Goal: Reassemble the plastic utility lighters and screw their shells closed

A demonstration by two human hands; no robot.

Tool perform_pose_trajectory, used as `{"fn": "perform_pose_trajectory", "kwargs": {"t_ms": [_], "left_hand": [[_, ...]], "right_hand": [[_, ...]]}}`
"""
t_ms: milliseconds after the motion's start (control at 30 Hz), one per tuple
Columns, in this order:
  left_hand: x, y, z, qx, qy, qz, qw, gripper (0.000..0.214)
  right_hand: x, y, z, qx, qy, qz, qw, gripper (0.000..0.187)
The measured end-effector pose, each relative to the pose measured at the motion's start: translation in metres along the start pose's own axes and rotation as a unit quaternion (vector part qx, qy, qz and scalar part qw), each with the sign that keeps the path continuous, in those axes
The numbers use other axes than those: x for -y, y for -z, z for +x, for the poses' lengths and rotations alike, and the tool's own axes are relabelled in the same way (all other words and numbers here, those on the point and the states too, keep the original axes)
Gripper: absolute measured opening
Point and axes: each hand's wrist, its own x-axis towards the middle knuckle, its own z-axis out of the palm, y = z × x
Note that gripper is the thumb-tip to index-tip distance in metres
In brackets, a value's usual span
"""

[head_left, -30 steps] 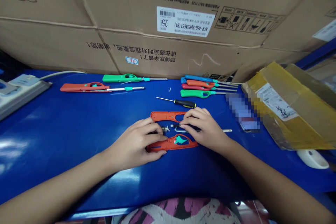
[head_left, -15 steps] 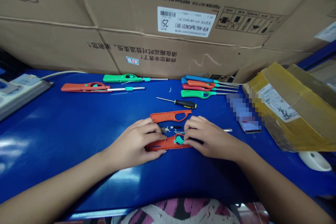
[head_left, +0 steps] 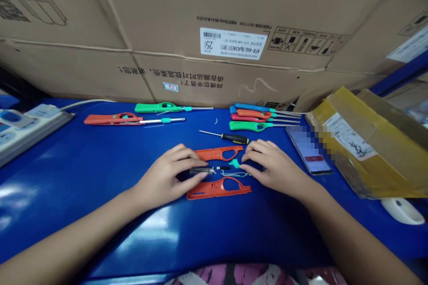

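Observation:
Two orange lighter shell halves lie apart on the blue table: the far half and the near half. Between them lie the lighter's inner parts: a grey tube, a teal trigger piece and thin wire. My left hand rests on the table with its fingertips on the grey tube. My right hand has its fingers pinched together just right of the teal trigger piece, at the wire. What the fingers hold is too small to make out.
A black-handled screwdriver lies just beyond the parts. Several assembled lighters lie at the back, two opened ones to the left. A phone, a yellow taped parcel, a power strip and big cardboard boxes surround the work area.
The teal trigger piece has left the near orange half and now lies between the two halves. My right hand moved up and away from that half; my left fingertips shifted onto the grey tube.

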Motion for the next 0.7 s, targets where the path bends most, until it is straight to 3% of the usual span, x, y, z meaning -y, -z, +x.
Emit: {"fn": "perform_pose_trajectory", "kwargs": {"t_ms": [100,267,500,700], "left_hand": [[0.006,0.009,0.011,-0.028,0.021,0.051,0.998,0.02],[0.026,0.016,0.052,-0.003,0.029,0.121,0.992,0.025],[0.052,-0.005,0.113,0.013,0.03,0.133,0.991,0.01],[0.043,-0.019,0.128,0.027,-0.028,0.087,0.995,0.016]], "right_hand": [[0.004,0.002,0.0,-0.016,0.015,0.012,1.0,0.014],[0.013,-0.001,0.0,0.004,0.042,0.022,0.999,0.019],[0.011,0.001,-0.002,0.014,0.058,0.007,0.998,0.011],[0.006,0.003,-0.003,0.037,0.069,0.013,0.997,0.013]]}}
